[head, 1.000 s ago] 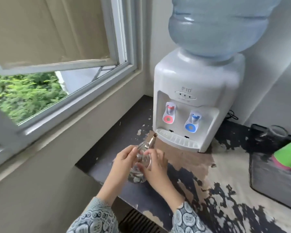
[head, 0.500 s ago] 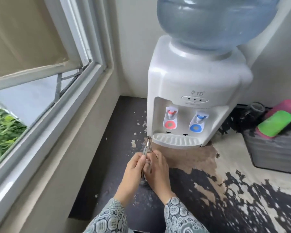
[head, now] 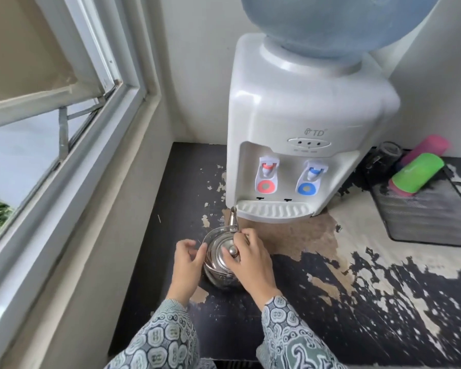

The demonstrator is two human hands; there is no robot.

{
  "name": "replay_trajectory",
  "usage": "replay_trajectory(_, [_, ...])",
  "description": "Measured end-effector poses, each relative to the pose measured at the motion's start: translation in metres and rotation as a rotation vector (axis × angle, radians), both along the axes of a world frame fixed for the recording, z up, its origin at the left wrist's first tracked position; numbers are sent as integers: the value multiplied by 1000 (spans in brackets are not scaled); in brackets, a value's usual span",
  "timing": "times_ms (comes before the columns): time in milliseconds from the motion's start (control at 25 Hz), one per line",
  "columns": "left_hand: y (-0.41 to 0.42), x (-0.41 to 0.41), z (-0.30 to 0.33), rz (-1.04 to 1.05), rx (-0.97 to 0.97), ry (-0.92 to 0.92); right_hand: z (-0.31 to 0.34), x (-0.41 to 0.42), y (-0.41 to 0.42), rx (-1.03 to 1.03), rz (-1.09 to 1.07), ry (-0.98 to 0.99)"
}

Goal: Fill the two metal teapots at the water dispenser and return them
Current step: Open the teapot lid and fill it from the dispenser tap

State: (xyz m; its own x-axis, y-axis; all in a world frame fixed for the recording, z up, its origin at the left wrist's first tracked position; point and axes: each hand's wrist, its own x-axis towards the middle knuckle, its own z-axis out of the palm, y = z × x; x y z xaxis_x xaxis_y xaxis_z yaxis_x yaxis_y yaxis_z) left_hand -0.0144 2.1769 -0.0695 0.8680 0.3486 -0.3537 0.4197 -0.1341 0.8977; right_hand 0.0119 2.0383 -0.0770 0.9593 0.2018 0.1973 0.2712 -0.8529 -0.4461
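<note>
I am looking down at a worn counter (head: 357,302), black with the coating flaked off to bare tan in wide patches, set in a corner under a window (head: 64,107) that fills the upper left of the frame.

Nearest me, at the bottom centre, two patterned sleeves (head: 165,339) reach forward. My left hand (head: 186,265) sits at the left side of the metal teapot (head: 221,255), fingers loosely curled toward its rim; I cannot tell whether they actually touch the metal, and I see nothing pinched in them. My right hand (head: 250,258) lies over the right side of the pot, fingers bent around the lid (head: 224,254) by its small knob, holding it. The teapot stands on the counter just below centre, its spout (head: 233,218) pointing up the frame, the tip just beside the left end of the drip tray (head: 274,211).

Beyond it, centre right, the white water dispenser (head: 304,123) stands against the wall, with a red tap (head: 268,175) on the left and a blue tap (head: 310,179) on the right above the tray. The blue water bottle (head: 330,22) sits upturned on top, cut off by the upper edge.

At the right edge, a black mesh tray (head: 431,214) holds a green cylinder (head: 417,173) and a pink one (head: 425,150), lying side by side, with a dark glass jar (head: 389,150) just behind.
</note>
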Motion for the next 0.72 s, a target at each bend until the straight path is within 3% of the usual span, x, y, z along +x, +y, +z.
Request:
replay_trajectory(280, [0,6,-2,-414,288,-171,-4,0,-1,16,40,-30])
replay_trajectory(560, [1,10,-7,-395,316,-172,-8,-1,2,138,-2,-18])
replay_trajectory(720, [3,11,-8,-459,353,-135,-6,19,-18,796,-354,313])
